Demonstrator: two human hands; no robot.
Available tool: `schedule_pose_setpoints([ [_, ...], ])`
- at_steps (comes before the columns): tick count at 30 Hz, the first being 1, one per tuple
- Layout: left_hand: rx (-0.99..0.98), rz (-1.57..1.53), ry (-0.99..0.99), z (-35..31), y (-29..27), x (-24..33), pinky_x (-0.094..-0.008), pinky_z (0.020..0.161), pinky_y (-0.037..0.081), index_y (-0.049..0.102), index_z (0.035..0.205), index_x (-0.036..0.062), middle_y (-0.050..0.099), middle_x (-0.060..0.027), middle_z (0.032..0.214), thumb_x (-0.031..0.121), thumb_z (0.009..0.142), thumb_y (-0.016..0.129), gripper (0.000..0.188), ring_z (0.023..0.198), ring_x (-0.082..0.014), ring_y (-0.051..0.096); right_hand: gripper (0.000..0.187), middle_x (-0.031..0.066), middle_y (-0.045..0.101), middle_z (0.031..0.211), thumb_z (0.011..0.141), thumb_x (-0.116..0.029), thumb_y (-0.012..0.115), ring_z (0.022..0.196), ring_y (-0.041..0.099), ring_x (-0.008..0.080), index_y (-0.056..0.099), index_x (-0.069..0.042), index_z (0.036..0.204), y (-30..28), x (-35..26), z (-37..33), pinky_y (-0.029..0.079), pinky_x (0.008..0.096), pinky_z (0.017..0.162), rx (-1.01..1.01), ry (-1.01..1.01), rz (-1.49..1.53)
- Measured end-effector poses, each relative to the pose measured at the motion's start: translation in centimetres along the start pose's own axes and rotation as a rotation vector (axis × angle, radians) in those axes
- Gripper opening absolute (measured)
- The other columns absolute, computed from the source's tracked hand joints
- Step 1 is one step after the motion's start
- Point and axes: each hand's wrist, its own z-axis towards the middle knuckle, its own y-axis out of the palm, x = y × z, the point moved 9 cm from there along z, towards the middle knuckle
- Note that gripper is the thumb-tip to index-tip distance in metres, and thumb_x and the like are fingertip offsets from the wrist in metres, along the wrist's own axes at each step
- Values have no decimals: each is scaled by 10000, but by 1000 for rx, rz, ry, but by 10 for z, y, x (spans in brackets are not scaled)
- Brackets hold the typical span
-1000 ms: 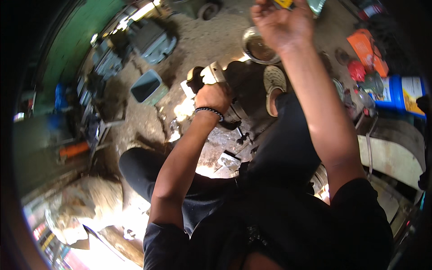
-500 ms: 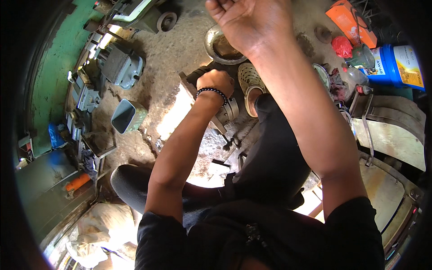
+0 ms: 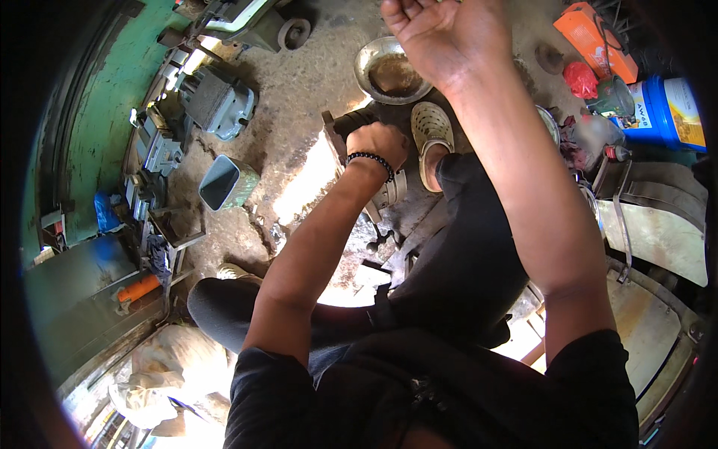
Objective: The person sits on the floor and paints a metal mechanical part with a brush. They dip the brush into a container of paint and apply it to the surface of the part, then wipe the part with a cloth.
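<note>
My left hand (image 3: 376,144), with a dark bead bracelet at the wrist, is closed, knuckles up. It is above a dark ribbed metal part (image 3: 354,120) and a grey grooved round part (image 3: 392,188), both low between my legs. What its fingers grip is hidden beneath the hand. My right hand (image 3: 447,41) is raised at the top edge, palm up. Its fingers bend loosely and are partly cut off; nothing shows on the palm. Just left of it, a round metal basin (image 3: 365,66) with brown liquid or residue sits on the floor.
A clog-shod foot (image 3: 432,131) is beside the parts. On the left are a square green-grey container (image 3: 222,182), a grey machine casting (image 3: 218,105) and metal vises (image 3: 161,147). On the right are an orange box (image 3: 592,37), a blue bucket (image 3: 658,112) and metal sheets (image 3: 658,232).
The whole view has shifted, so the scene and both hands appear farther right. My left hand stays closed by the metal parts; my right hand stays raised, palm up.
</note>
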Motion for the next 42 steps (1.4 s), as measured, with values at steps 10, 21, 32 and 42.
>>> schedule_pose_setpoints([
  [10, 166, 61, -8, 13, -17, -10, -410, 831, 575, 745, 1045, 101, 739, -148, 1010, 562, 917, 552, 516, 955, -312, 718, 235, 90, 578, 854, 935, -263, 566, 789, 592, 206, 528, -33, 962, 4, 0, 3, 509, 340, 768, -101, 71, 82],
  [21, 242, 68, -109, 28, -19, -34, -417, 836, 568, 746, 1025, 109, 733, -128, 1032, 572, 881, 610, 504, 965, -301, 711, 205, 87, 523, 915, 954, -247, 531, 839, 549, 185, 496, -46, 969, 16, -9, -6, 487, 348, 821, -173, 56, 111],
  [32, 669, 11, 23, -37, -29, -40, -504, 1044, 399, 630, 1233, 152, 578, -133, 1298, 372, 876, 657, 420, 1241, -343, 516, 196, 90, 515, 937, 961, -240, 522, 865, 538, 192, 486, -51, 997, 18, -16, -18, 475, 359, 846, -170, -7, 132],
  [42, 729, -454, -448, -69, 25, -104, -560, 1063, 383, 307, 1502, -32, 474, -284, 1414, 440, 844, 672, 888, 1302, -431, 471, 233, 86, 575, 871, 908, -257, 613, 773, 578, 197, 553, -37, 957, -12, -2, 9, 509, 329, 746, 40, 90, 71],
])
